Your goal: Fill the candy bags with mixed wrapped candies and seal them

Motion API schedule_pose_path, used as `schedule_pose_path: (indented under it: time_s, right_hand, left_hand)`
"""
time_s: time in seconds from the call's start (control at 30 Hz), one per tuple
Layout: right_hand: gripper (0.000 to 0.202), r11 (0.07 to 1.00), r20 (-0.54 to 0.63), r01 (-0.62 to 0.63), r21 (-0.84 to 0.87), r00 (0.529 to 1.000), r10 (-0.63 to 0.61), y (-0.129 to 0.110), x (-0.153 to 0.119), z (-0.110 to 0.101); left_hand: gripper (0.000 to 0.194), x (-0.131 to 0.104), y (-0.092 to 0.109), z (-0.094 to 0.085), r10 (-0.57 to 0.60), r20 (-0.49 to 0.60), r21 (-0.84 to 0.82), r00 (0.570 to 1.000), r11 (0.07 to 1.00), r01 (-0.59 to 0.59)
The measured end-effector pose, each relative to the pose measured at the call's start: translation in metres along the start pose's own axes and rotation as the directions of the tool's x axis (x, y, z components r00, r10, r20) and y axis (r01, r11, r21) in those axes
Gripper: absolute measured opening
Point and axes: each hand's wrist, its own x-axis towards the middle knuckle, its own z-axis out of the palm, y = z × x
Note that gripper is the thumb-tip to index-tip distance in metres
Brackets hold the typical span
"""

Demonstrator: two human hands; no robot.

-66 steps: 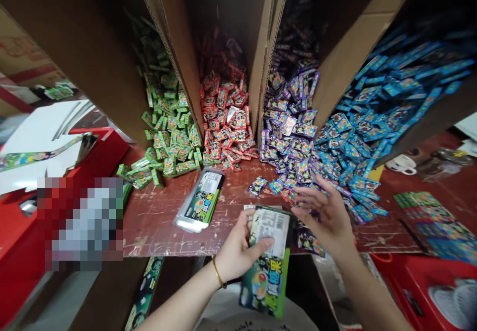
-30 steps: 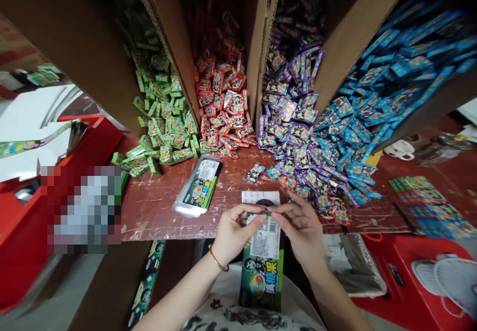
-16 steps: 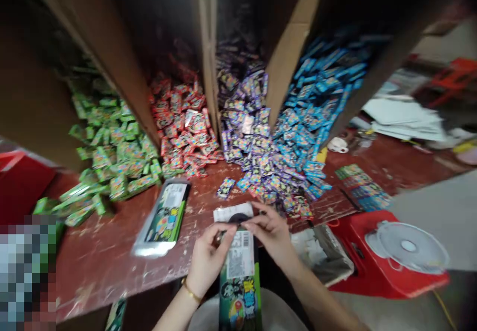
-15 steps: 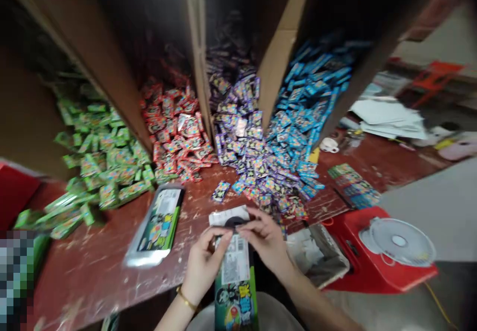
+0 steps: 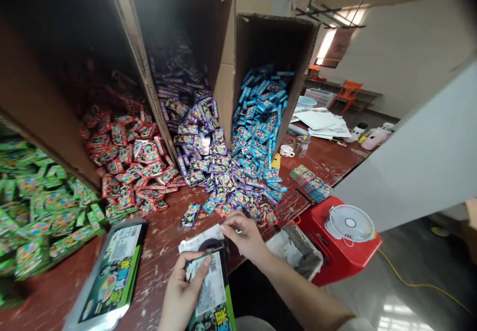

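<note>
Green packet (image 5: 211,293) is clasped by the left hand (image 5: 181,291) alone; the right hand (image 5: 246,239) has parted from its top edge. Whether the latter grips anything is unclear.

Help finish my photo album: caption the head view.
Left hand holding a green pack, right hand near its top, before cartons of red, purple and blue packets.
</note>
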Motion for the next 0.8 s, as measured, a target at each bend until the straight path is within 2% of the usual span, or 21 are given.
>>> schedule_pose_path:
  time_s: [0.07, 0.13, 0.33, 0.43, 0.7, 0.77, 0.8]
  right_hand:
    - [0.019, 0.996, 0.098, 0.078, -0.044, 0.993, -0.073, -0.005, 0.004, -0.007]
    - [0.018, 0.995, 0.209, 0.082, -0.061, 0.976, -0.067, -0.011, 0.005, -0.010]
    - [0.018, 0.990, 0.463, -0.082, -0.113, 0.877, 0.126, -0.017, 0.004, -0.006]
    - [0.019, 0.983, 0.501, -0.112, -0.143, 0.849, 0.169, -0.019, 0.001, -0.001]
    - [0.010, 0.966, 0.563, -0.012, -0.257, 0.811, 0.160, -0.023, 0.006, 0.009]
    - [0.008, 0.966, 0.567, -0.088, -0.242, 0.795, 0.214, -0.020, 0.008, 0.010]
    - [0.009, 0.964, 0.572, -0.167, -0.209, 0.778, 0.259, -0.018, 0.008, 0.011]
  left_hand:
    - [0.033, -0.003, 0.002, 0.002, -0.001, -0.003, -0.021, 1.000, 1.000, 0.001]
    - [0.031, -0.006, 0.001, 0.004, 0.011, -0.008, -0.055, 1.000, 0.998, -0.011]
    - [0.029, -0.010, -0.010, 0.008, 0.061, 0.021, -0.214, 0.998, 0.975, -0.055]
    - [0.030, -0.011, -0.010, 0.009, 0.085, -0.006, -0.220, 0.996, 0.972, -0.084]
    - [0.034, -0.012, -0.013, 0.010, 0.085, -0.022, -0.130, 0.996, 0.988, -0.087]
    - [0.035, -0.012, -0.014, 0.011, 0.087, -0.012, -0.133, 0.996, 0.987, -0.088]
    - [0.036, -0.013, -0.014, 0.011, 0.089, -0.011, -0.128, 0.996, 0.988, -0.090]
